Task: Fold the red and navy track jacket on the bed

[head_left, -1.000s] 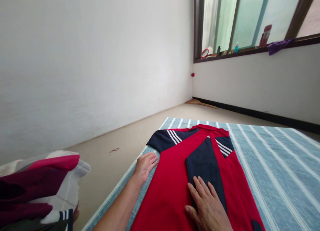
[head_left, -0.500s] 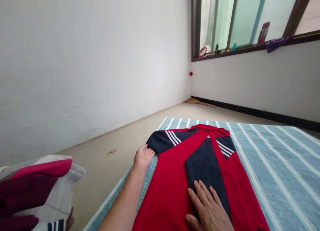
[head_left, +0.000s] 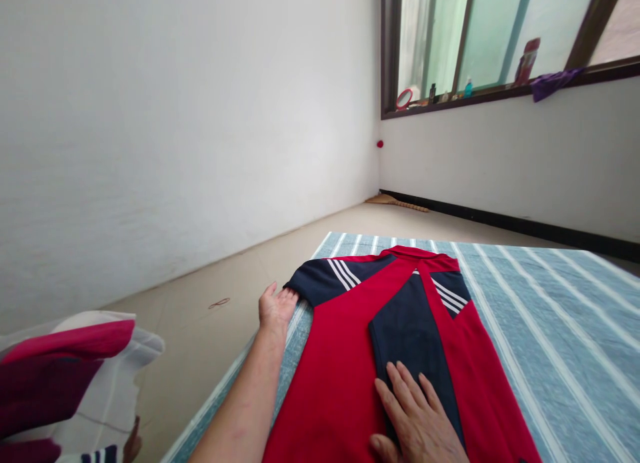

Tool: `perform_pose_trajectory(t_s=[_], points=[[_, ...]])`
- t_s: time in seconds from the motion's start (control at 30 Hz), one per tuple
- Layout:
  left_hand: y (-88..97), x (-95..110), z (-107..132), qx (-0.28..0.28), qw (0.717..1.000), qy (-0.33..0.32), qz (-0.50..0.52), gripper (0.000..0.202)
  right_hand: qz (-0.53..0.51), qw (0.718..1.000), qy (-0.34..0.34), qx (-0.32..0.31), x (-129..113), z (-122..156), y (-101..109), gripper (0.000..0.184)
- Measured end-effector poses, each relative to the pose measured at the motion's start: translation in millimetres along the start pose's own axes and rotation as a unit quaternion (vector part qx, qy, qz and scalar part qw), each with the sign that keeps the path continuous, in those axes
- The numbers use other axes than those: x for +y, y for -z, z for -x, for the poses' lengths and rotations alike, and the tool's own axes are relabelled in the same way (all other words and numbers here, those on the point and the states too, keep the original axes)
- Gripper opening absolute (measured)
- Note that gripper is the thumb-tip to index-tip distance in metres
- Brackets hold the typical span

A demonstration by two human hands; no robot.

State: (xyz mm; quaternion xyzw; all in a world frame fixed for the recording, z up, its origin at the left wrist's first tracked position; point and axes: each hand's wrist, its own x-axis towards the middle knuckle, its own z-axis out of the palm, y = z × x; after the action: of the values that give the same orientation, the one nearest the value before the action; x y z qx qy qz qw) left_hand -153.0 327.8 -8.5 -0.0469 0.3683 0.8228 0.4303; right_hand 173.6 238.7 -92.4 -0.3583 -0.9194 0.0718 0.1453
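A red and navy jacket with white shoulder stripes lies spread on a blue-and-white striped cloth, its collar at the far end. Its right-hand navy sleeve is folded in over the body. My right hand rests flat on that sleeve and the red cloth beside it, fingers spread. At the jacket's left side, my left hand is open, palm upward and thumb apart, with its fingertips at the edge of the left navy sleeve. The sleeve partly hides those fingertips.
Pink, maroon and white clothes are bunched at the lower left, with part of another person's hand below. A thin loop lies on the tiled floor. Bottles and a red-rimmed mirror stand on the window sill.
My left hand has shifted slightly left and its thumb has lifted away from the fingers; the left sleeve's edge reaches a little farther left. My right hand stays in place.
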Motion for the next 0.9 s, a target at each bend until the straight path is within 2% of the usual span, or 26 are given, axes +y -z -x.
perform_pose_trajectory(t_s=[0.23, 0.43, 0.63, 0.9], points=[[-2.0, 7.5, -10.4, 0.02, 1.0, 0.017, 0.01, 0.027, -0.004, 1.0, -0.002, -0.003, 1.8, -1.6, -2.0, 0.059], [-7.3, 6.6, -27.7, 0.046, 0.999, 0.013, 0.019, 0.028, 0.005, 1.0, -0.009, -0.001, 1.3, -2.0, -3.7, 0.06], [-16.2, 3.2, -41.9, 0.056, 0.998, -0.022, 0.021, 0.028, 0.002, 0.999, -0.028, 0.021, -0.4, -2.3, -13.0, 0.063], [-18.6, 7.9, -46.9, 0.057, 0.997, -0.056, 0.014, 0.029, 0.016, 0.999, -0.028, 0.035, 1.3, -3.8, -20.4, 0.066]])
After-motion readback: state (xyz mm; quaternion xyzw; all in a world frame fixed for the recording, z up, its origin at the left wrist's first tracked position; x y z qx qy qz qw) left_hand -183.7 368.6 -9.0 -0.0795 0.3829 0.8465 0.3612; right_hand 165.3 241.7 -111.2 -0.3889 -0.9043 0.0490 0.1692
